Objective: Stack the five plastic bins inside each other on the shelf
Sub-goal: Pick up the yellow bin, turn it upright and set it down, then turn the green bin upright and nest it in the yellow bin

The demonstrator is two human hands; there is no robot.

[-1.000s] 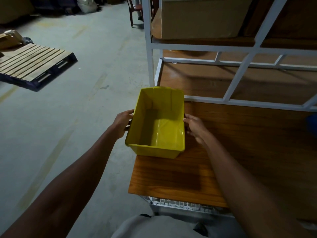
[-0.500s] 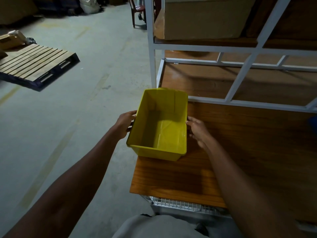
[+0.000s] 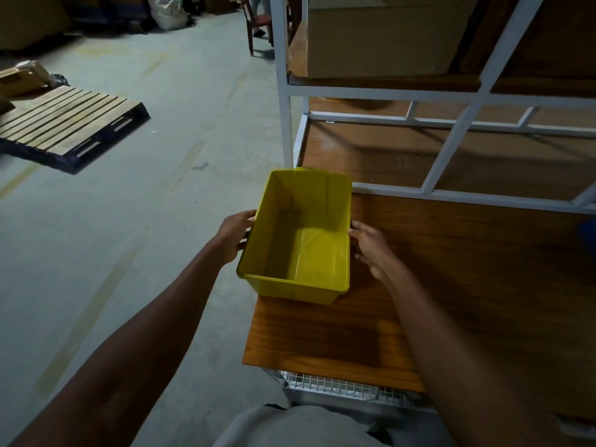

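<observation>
An empty yellow plastic bin (image 3: 301,246) sits at the left end of the wooden shelf board (image 3: 451,269), partly overhanging its left edge. My left hand (image 3: 233,233) grips the bin's left wall. My right hand (image 3: 371,245) rests against the bin's right rim with its fingers loosely spread. A sliver of something blue (image 3: 588,235) shows at the far right edge of the shelf; I cannot tell what it is.
A white metal shelf frame (image 3: 451,156) rises behind the bin, with a large cardboard box (image 3: 380,37) on the upper level. A wire basket (image 3: 338,387) hangs below the board. A wooden pallet (image 3: 64,124) lies on the concrete floor at left.
The bin has shifted slightly right, further onto the shelf board. My right hand's fingers have loosened from the right rim.
</observation>
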